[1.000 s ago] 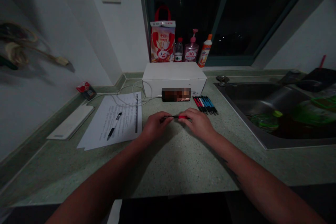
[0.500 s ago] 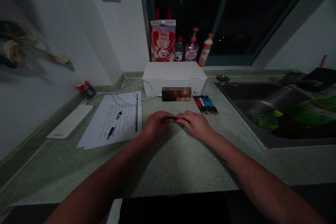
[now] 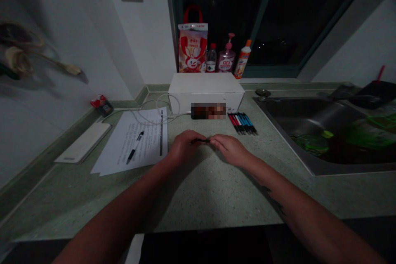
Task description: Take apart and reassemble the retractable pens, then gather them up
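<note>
My left hand [image 3: 185, 147] and my right hand [image 3: 230, 151] are close together over the speckled green countertop [image 3: 213, 198], and between them is a slim dark pen [image 3: 200, 141], lying crosswise just above the surface. My left fingers [image 3: 194, 138] are curled narrowly around one end of it, so that hand has hold of the pen. My right fingertips [image 3: 215, 142] reach in to the other end and are touching it or just beside it, but at this angle and in this dim light I cannot tell whether they are pinching it. Much of the pen is hidden by my fingers. Ahead and slightly to the right, a neat row of pens [image 3: 243, 123] with red, blue and black barrels lies on the counter. Just left of that row is a pixelated object [image 3: 208, 111], blurred too heavily to name, resting against a white box [image 3: 206, 93]. To my left lies a printed sheet of paper [image 3: 145, 140] with a black pen [image 3: 134, 147] on it, and a white cable [image 3: 161, 109] loops across the sheet's top edge. Beyond the sheet, a flat white pad [image 3: 83, 142] sits along the wall. To my right is a stainless steel sink [image 3: 309, 132] with green items inside. Behind the box, a red-and-white bag [image 3: 192, 47] and several bottles stand along the window ledge.
</note>
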A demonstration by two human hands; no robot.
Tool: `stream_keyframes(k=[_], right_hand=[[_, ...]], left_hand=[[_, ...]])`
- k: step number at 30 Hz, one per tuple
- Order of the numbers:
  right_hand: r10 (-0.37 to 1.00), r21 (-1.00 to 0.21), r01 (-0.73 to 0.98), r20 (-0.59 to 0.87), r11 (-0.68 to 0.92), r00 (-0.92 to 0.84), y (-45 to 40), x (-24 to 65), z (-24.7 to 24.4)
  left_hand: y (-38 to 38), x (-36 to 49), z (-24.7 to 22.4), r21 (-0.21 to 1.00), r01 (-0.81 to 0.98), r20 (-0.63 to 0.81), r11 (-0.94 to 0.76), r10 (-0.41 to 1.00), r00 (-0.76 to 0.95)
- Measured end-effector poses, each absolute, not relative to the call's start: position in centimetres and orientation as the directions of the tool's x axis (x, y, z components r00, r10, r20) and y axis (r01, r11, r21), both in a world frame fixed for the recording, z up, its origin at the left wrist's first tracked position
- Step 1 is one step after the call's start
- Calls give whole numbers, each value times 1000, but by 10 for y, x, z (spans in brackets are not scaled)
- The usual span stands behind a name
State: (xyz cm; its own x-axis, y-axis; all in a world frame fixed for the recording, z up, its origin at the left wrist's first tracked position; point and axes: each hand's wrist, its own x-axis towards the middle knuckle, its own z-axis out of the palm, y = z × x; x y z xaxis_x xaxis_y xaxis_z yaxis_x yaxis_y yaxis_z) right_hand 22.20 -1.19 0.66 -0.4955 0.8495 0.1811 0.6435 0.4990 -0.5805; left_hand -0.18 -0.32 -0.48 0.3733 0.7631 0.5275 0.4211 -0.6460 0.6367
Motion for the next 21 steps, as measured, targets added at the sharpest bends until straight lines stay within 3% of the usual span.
stream_keyframes(k=[5, 11, 15, 21], right_hand=[[878, -625, 628, 231, 464, -418, -16, 222, 9], [842, -570, 630, 251, 527, -477, -14, 221, 10], [872, -631, 610, 265, 480, -412, -13, 222, 8], [854, -613, 608, 248, 504, -458, -12, 222, 9]], left_hand=[[-5, -1, -4, 658, 434, 499, -615, 788, 361], [-8, -1, 0, 664, 471, 458, -581, 814, 357], [-10, 0, 3, 681, 502, 419, -534, 846, 331], [-9, 0, 1, 678, 467, 456, -567, 823, 337]])
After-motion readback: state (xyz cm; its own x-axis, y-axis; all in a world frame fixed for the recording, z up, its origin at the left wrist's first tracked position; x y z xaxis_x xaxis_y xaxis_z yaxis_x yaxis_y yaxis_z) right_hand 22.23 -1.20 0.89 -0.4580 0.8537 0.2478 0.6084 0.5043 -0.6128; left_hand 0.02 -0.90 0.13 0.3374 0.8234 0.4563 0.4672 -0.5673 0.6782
